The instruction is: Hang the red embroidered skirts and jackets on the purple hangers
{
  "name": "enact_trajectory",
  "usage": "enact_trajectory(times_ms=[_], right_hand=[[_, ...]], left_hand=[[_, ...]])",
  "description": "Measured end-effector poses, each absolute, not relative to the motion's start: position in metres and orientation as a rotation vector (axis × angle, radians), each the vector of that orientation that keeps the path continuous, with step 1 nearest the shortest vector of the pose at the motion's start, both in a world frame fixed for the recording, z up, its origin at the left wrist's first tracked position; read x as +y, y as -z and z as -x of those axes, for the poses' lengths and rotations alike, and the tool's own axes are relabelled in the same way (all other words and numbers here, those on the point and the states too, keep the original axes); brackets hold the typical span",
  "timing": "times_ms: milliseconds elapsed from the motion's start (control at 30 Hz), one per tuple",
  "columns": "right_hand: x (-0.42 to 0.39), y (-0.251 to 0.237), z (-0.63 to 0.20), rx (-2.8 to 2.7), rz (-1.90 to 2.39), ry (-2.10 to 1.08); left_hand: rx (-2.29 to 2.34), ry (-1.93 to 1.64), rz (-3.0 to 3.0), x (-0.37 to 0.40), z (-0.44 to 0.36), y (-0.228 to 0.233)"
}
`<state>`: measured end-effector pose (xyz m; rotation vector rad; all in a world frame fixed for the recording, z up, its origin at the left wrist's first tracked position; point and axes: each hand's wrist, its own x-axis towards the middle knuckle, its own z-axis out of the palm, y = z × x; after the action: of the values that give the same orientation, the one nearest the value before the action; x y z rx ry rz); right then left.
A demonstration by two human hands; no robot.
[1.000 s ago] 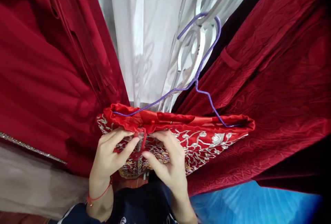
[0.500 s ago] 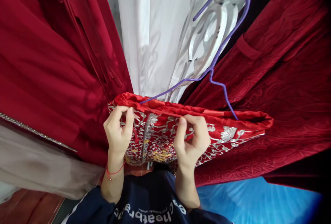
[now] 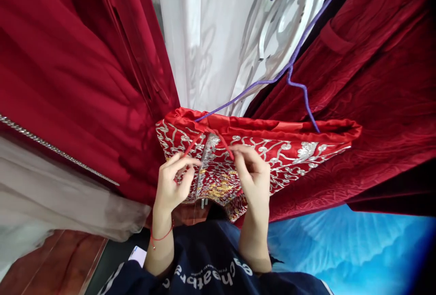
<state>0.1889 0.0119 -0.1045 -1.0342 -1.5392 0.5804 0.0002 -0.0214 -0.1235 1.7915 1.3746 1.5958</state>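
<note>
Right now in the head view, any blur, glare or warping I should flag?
Head view: strong wide-angle warping, so the purple hanger and red drapes bow toward the edges. The left hand, right hand and embroidered red garment are sharp, with no motion blur. Satin sheen on the garment's top fold, mild glare only. Soft shadows on the white curtain; lower right corner falls dark.

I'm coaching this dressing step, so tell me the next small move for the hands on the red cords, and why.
Probably cross the two cords and draw them snug. The left hand and right hand each pinch a thin red cord; both cords run up to one spot at the waistband of the embroidered red garment on the purple hanger, and no knot shows yet.
</note>
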Motion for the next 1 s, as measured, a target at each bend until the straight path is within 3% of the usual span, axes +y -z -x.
enact_trajectory(times_ms=[167,333,467,600,867,1000], right_hand=[[-0.006,0.108,-0.189,-1.916,0.855,-0.65],[-0.028,0.111,-0.181,-1.956,0.777,-0.547],[-0.036,0.113,-0.18,-1.843,0.791,-0.411],[-0.036,0.11,-0.182,-1.748,0.778,-0.349],[-0.032,0.101,-0.19,-1.916,0.736,-0.285],[-0.027,0.094,-0.195,-2.131,0.782,-0.107]], left_hand=[[1.842,-2.266,-1.529,-0.012,0.003,0.12],[1.572,-2.519,-1.253,0.001,-0.002,0.104],[0.951,-2.133,-1.585,-0.001,-0.001,0.099],[0.838,-1.525,-1.972,-0.011,0.003,0.096],[0.938,-1.242,-1.969,-0.018,0.007,0.093],[0.952,-1.141,-1.962,-0.017,0.006,0.095]])
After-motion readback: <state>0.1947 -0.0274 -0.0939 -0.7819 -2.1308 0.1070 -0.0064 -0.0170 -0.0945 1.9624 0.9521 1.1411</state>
